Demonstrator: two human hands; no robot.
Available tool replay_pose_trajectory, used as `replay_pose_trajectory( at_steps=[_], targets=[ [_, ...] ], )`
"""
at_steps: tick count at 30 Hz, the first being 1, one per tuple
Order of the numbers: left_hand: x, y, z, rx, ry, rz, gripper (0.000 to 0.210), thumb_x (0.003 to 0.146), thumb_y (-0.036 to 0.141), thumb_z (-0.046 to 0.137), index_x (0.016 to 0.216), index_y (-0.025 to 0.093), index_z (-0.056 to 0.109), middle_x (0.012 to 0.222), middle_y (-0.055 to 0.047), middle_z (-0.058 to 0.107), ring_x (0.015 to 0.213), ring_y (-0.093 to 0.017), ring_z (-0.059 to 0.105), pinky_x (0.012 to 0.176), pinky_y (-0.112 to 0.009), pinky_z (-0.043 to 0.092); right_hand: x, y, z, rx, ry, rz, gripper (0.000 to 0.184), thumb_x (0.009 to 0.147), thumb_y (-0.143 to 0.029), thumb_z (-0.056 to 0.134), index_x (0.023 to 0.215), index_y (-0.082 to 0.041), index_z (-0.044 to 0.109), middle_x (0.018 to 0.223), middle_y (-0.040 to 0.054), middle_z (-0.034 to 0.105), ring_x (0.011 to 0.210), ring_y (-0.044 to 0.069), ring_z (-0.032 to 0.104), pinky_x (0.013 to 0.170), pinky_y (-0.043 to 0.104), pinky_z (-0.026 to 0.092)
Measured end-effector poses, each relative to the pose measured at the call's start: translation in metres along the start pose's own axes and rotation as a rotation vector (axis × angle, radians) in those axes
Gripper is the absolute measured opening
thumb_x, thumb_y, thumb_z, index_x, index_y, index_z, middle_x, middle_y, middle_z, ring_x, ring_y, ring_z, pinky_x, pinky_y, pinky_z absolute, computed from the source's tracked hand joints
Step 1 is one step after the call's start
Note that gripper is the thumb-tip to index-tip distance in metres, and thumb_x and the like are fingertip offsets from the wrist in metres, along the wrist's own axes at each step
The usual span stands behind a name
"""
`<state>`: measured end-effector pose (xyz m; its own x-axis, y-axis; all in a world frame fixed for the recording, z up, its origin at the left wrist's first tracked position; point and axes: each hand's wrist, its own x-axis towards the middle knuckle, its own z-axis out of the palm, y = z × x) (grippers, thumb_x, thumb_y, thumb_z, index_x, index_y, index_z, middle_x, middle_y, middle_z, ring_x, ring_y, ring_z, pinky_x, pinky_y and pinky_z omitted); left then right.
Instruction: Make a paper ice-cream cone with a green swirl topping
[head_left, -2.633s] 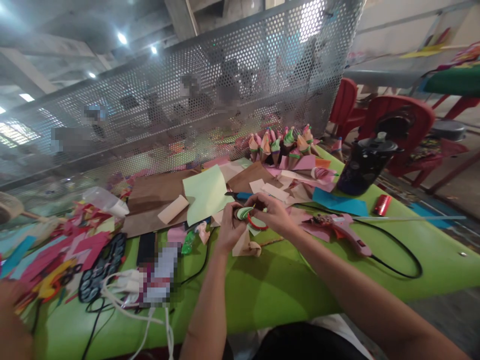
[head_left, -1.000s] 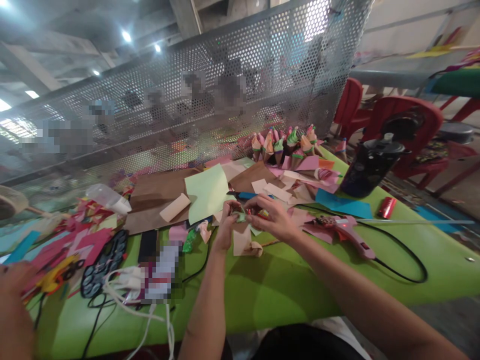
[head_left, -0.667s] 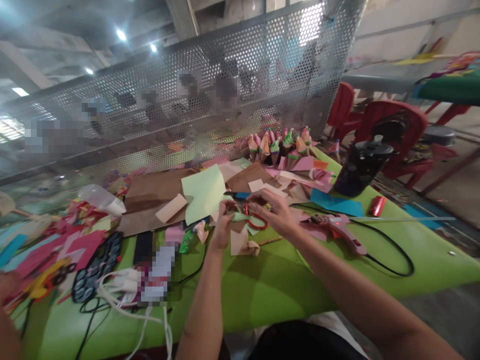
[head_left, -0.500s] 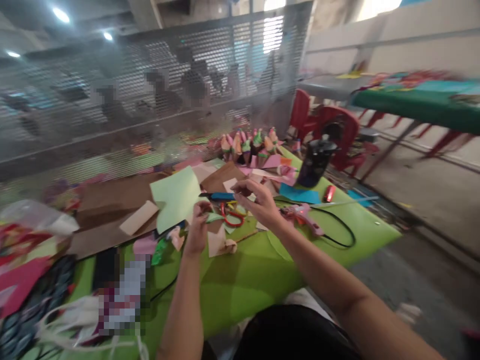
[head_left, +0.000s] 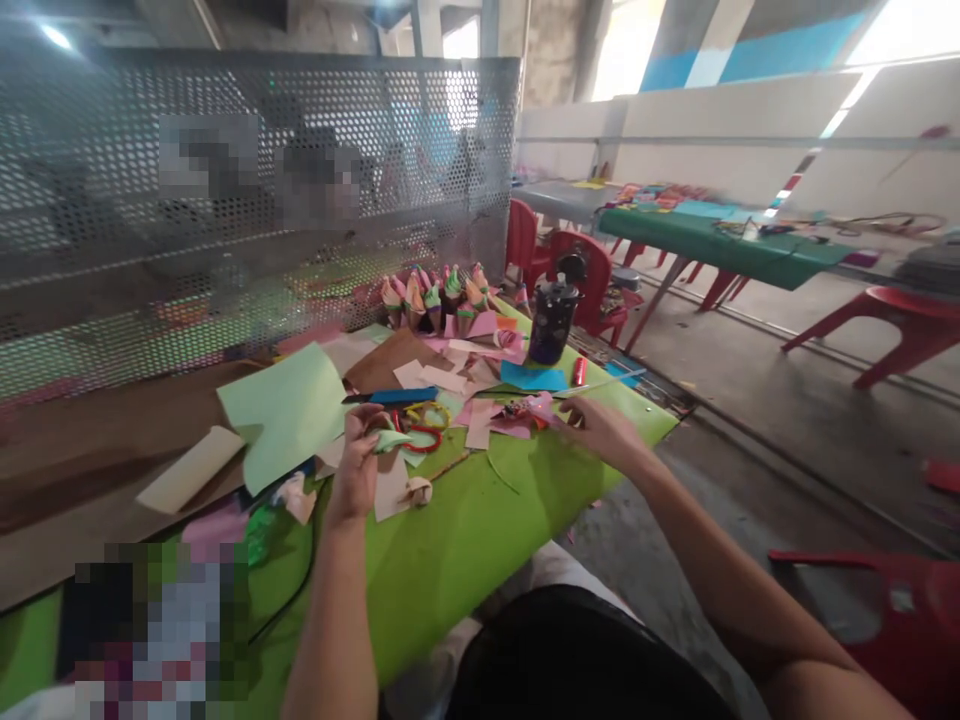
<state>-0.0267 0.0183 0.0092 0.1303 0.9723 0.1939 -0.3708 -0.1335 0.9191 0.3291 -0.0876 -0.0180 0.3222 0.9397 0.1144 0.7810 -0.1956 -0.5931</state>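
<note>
My left hand [head_left: 356, 465] is closed on a small rolled strip of pale green paper [head_left: 391, 440]. Just beyond it are red-handled scissors [head_left: 425, 440], a yellow-handled tool [head_left: 429, 413] and a blue cutter knife [head_left: 405, 396] lying on paper scraps. On the right, my right hand [head_left: 604, 432] has its fingers curled around the handle end of a pink hot glue gun [head_left: 534, 408]; the fingers cover most of that handle. Near my left hand lies a beige paper piece with a curled end [head_left: 418, 490].
A large pale green sheet [head_left: 289, 410] and brown paper lie left on the green table [head_left: 457, 560]. Paper cones [head_left: 435, 298] stand at the back, beside a dark tumbler [head_left: 553, 320]. A perforated metal panel [head_left: 420, 180] rises behind. Red chairs [head_left: 585, 265] stand beyond.
My right hand has left the blue cutter's end and moved right to the glue gun's handle. My left hand keeps the pale green paper. The view has turned to the right.
</note>
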Motion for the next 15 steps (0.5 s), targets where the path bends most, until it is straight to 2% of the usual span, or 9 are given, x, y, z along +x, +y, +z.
replay_pose_trajectory(
  at_steps=[3, 6, 8, 11, 15],
  targets=[
    [-0.001, -0.002, 0.001, 0.023, -0.034, -0.007, 0.032, 0.068, 0.026, 0.065, 0.099, 0.023, 0.06, 0.089, -0.001, 0.06, 0.087, -0.017, 0.057, 0.078, -0.029, 0.05, 0.006, -0.003, 0.011, 0.126, -0.083, 0.12, 0.035, 0.064, -0.032, 0.079, 0.096, -0.022, 0.07, 0.073, -0.0006, 0.069, 0.064, 0.018, 0.059, 0.057, 0.026, 0.034],
    [-0.003, -0.003, 0.001, 0.048, -0.075, -0.016, 0.032, 0.07, 0.026, 0.062, 0.102, 0.022, 0.058, 0.091, -0.001, 0.059, 0.088, -0.018, 0.056, 0.08, -0.031, 0.048, 0.012, -0.009, 0.012, 0.223, -0.119, 0.175, 0.022, 0.066, -0.031, 0.072, 0.084, -0.02, 0.068, 0.058, -0.0018, 0.062, 0.055, 0.017, 0.056, 0.053, 0.027, 0.033],
    [-0.005, -0.003, 0.002, 0.047, -0.08, -0.048, 0.027, 0.072, 0.027, 0.062, 0.098, 0.022, 0.058, 0.092, -0.001, 0.058, 0.089, -0.018, 0.056, 0.081, -0.032, 0.046, 0.012, -0.013, 0.009, 0.278, -0.138, 0.171, 0.019, 0.068, -0.036, 0.066, 0.077, -0.019, 0.065, 0.054, -0.0016, 0.058, 0.052, 0.017, 0.054, 0.051, 0.028, 0.035],
    [-0.007, -0.004, 0.005, -0.004, -0.057, -0.085, 0.027, 0.07, 0.025, 0.063, 0.096, 0.022, 0.06, 0.09, 0.0, 0.058, 0.086, -0.017, 0.055, 0.08, -0.031, 0.045, 0.008, -0.021, 0.003, 0.404, -0.135, 0.15, 0.027, 0.067, -0.043, 0.062, 0.081, -0.02, 0.061, 0.06, -0.0018, 0.058, 0.051, 0.015, 0.054, 0.05, 0.028, 0.04],
    [-0.009, -0.005, 0.009, -0.078, -0.012, -0.089, 0.027, 0.068, 0.021, 0.063, 0.095, 0.02, 0.061, 0.089, 0.0, 0.058, 0.087, -0.017, 0.054, 0.079, -0.029, 0.045, 0.003, -0.039, 0.0, 0.826, -0.047, 0.094, 0.037, 0.057, -0.04, 0.077, 0.085, -0.021, 0.062, 0.065, -0.0031, 0.057, 0.05, 0.011, 0.047, 0.045, 0.025, 0.035]
  ],
)
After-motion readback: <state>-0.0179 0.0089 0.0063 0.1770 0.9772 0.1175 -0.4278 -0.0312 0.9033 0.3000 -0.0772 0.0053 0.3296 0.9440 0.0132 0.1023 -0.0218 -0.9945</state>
